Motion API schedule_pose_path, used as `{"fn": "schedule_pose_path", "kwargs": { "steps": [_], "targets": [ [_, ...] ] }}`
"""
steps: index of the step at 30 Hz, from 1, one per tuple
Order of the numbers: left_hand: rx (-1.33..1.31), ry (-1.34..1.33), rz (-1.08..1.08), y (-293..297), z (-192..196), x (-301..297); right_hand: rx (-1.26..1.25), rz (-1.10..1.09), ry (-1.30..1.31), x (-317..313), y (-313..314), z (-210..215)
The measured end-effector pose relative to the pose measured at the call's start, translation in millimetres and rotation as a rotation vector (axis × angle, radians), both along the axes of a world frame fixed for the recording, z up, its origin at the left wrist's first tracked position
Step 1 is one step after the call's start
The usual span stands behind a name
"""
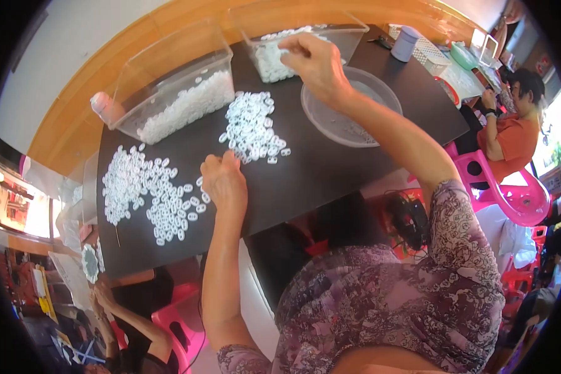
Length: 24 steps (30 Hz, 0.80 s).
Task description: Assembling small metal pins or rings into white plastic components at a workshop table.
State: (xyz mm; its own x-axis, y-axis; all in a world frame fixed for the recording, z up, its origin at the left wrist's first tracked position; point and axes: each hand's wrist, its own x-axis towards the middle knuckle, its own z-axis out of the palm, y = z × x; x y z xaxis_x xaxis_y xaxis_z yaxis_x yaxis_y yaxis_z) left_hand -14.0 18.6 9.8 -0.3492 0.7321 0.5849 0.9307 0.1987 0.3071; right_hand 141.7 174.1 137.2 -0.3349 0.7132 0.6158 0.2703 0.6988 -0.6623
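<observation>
My left hand [224, 182] rests low over the dark table, its fingers curled together beside a pile of small white oval pieces with slots [250, 124]. Whatever its fingertips hold, if anything, is hidden. My right hand [321, 65] is raised at the near side of a clear plastic bin [355, 30] that contains more white pieces. Its thumb and fingers are bent toward each other in a pinch, and I cannot make out what is between them. Another spread of the oval pieces [168, 206] lies to the left of my left hand.
A second clear bin [128, 128] of white pieces stands at the back left. Under my right forearm sits a round translucent basin [386, 100]. A lavender canister [405, 45] and white basket [431, 59] stand far right. Other people sit at right and lower left, near pink chairs [523, 196].
</observation>
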Motion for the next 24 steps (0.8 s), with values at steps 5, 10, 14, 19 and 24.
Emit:
{"fn": "schedule_pose_path", "kwargs": {
  "steps": [5,10,14,19,24],
  "targets": [
    [-0.087,-0.05,-0.002,4.7,-6.7,-5.7,0.208,-0.16,-0.067,-10.3,101.4,16.1],
    [-0.198,-0.145,-0.028,13.1,3.7,-13.1,0.558,-0.392,-0.442,-13.8,171.9,5.1],
    [-0.147,-0.161,-0.068,14.6,-3.0,-18.7,0.574,-0.416,-0.544,-11.0,177.0,-10.2],
    [-0.05,-0.233,-0.118,12.0,1.2,-11.7,0.774,-0.029,-0.328,29.4,68.6,-34.9],
    [-0.074,-0.138,-0.128,6.2,4.6,-12.3,0.526,0.1,-0.51,74.3,49.3,-64.0]
  ]
}}
